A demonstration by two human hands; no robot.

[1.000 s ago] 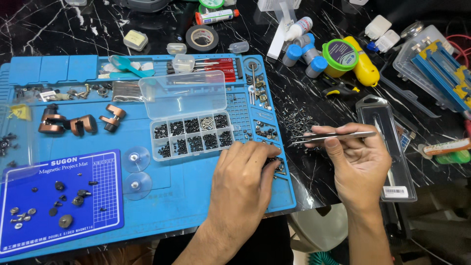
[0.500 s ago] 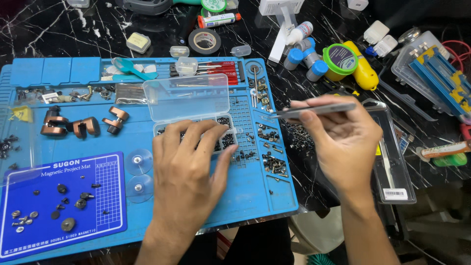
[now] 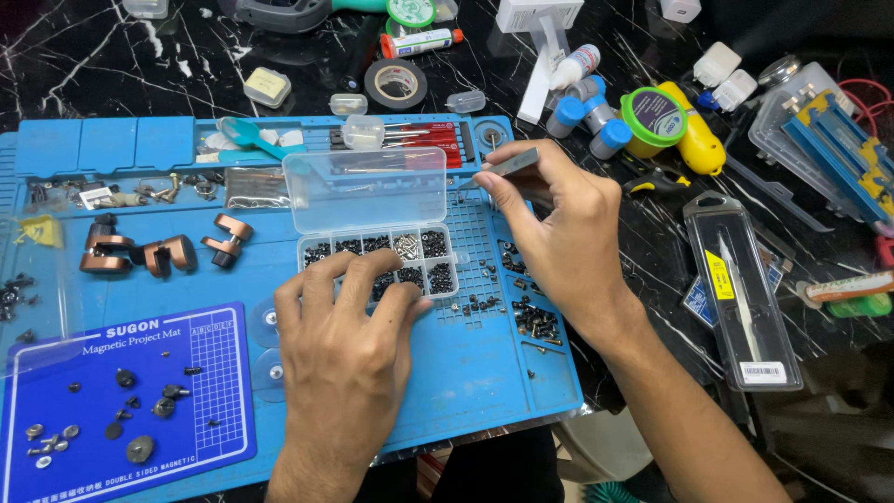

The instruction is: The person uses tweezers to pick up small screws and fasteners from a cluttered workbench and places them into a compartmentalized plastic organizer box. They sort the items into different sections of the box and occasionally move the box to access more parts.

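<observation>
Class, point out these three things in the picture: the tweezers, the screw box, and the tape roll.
tweezers (image 3: 510, 164), head view, on the metal blade.
screw box (image 3: 424, 250), head view, on a right-hand compartment.
tape roll (image 3: 396, 84), head view, on the black ring.

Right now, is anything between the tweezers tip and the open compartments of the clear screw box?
Nothing visible blocks it. The tweezers in the right hand hang beside the raised lid; the left hand covers only the box front-left compartments.

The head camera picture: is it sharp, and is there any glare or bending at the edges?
Head view: mostly sharp and evenly lit; the right hand with its tweezers looks slightly soft; pale glare on the clear box lid; the blue mat bows at its edges from the wide lens; soft shadow under the left hand.
</observation>
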